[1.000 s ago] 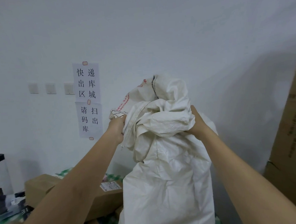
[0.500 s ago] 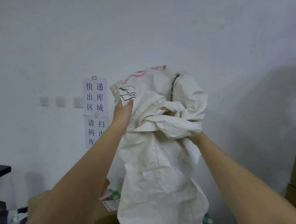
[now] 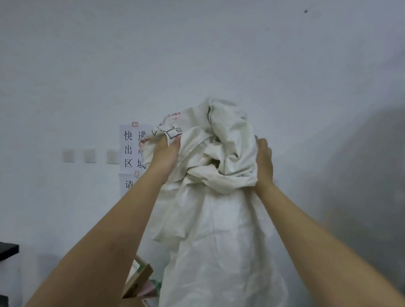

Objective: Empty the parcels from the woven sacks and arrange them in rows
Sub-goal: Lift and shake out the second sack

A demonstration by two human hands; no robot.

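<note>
- The person is holding a white woven sack (image 3: 216,235) up high in front of a pale wall (image 3: 214,46), seemingly so that whatever parcels are inside can drop out of its lower end; that end is running out of the frame at 6 o'clock, so I cannot tell whether anything is falling
- The sack is sitting at the centre of the view, its bunched upper part gathered between the two hands and its long body hanging straight down, limp and flat-looking, which is suggesting it is nearly or fully emptied
- The left hand (image 3: 165,155) is reaching up at 9 o'clock of the bunched cloth, its grip pinching a printed fold between thumb and fingers, with the forearm stretching up from 7 o'clock
- The right hand (image 3: 263,163) is pressing against the cloth at 3 o'clock of the bundle, palm turned inward and fingers pointing up; whether its grip is curling round the cloth behind is hidden, so I cannot tell how tightly it is holding
- Brown cardboard boxes (image 3: 136,297), probably parcels, are lying at 7 o'clock below the sack, one bearing a label, waiting to be set in rows
- A paper sign (image 3: 131,150) with black characters is hanging on the wall behind the left hand, partly covered by it
</note>
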